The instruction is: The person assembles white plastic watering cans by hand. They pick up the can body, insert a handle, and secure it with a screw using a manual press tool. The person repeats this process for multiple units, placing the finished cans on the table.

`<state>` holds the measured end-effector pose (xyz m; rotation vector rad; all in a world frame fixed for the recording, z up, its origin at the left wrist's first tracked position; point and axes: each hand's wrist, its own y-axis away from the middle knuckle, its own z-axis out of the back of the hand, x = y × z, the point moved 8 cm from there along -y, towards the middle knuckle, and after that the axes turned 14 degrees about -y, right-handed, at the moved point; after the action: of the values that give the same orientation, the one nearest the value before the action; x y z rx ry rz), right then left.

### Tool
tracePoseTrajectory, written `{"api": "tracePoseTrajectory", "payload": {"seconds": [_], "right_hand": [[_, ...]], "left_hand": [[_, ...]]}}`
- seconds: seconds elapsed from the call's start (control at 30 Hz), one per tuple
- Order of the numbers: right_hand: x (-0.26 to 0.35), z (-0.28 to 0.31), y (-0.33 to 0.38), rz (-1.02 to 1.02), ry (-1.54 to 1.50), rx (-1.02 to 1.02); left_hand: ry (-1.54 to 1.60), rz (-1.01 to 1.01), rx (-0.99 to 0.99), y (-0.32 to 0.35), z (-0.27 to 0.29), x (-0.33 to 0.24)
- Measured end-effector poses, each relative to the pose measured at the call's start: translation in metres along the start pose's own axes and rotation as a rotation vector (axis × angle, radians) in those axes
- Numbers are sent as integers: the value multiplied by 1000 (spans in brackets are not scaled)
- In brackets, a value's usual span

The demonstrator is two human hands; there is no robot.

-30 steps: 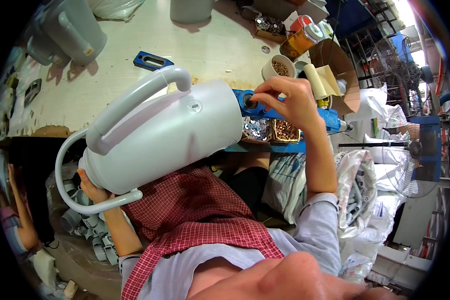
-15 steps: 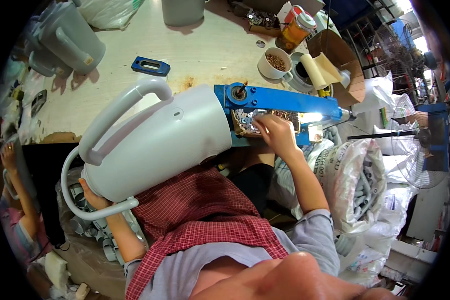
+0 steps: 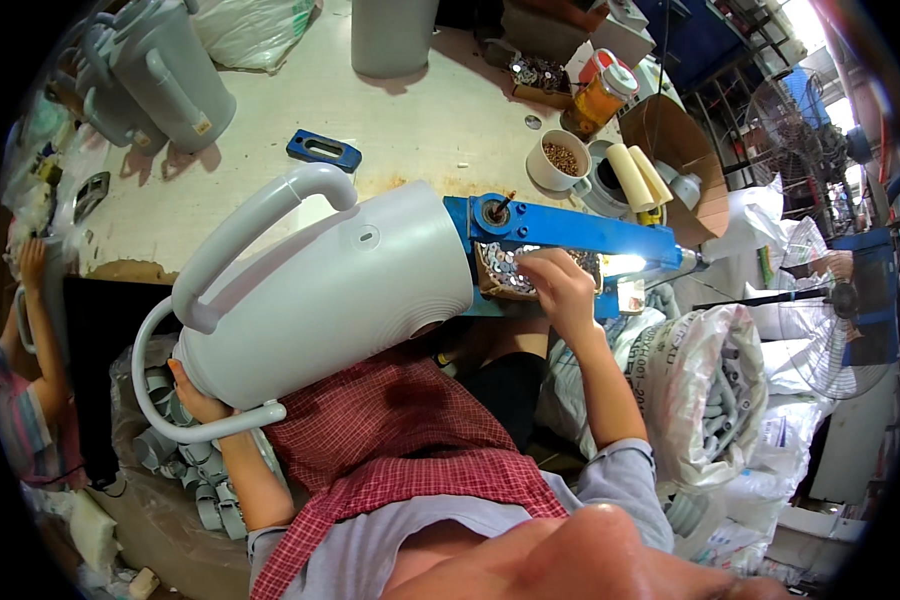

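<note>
Left hand (image 3: 198,397) clamped under grey plastic kettle body (image 3: 320,290), right hand (image 3: 560,288) fingers pinched together in tray of small metal parts (image 3: 505,268), blue press (image 3: 570,232) alongside

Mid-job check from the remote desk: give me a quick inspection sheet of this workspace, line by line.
Surface: pale worn workbench, scuffed and stained.
Job's things: large grey plastic jug body lying on its side against the blue press tool; tray of small metal washers under the tool's arm.
Clutter: blue handle block, cup of small parts, amber jar, cardboard box, more grey jugs.
Grippers: left hand supports the jug's base; right hand reaches into the washers, grasp cannot be told.
Cables: nothing seen.
Surroundings: sacks of grey plastic parts, standing fan, another person's arm at left.
</note>
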<state>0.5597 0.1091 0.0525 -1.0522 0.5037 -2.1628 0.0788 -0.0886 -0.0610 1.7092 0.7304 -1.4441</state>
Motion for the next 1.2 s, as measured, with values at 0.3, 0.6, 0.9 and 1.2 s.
{"api": "tracePoseTrajectory", "payload": {"seconds": [0.3,0.6,0.9,1.2], "right_hand": [[44,28,-89,352,-11,-217],[44,14,-83,489,144,-130],[41,15,-75,522,141,-49],[-9,38,-12,-327,-590,-287]], "left_hand": [[28,-14,58,4,-22,-6],[68,-88,87,-1,-25,-5],[0,-78,86,-7,-51,-12],[55,-340,386,-13,-154,-28]]}}
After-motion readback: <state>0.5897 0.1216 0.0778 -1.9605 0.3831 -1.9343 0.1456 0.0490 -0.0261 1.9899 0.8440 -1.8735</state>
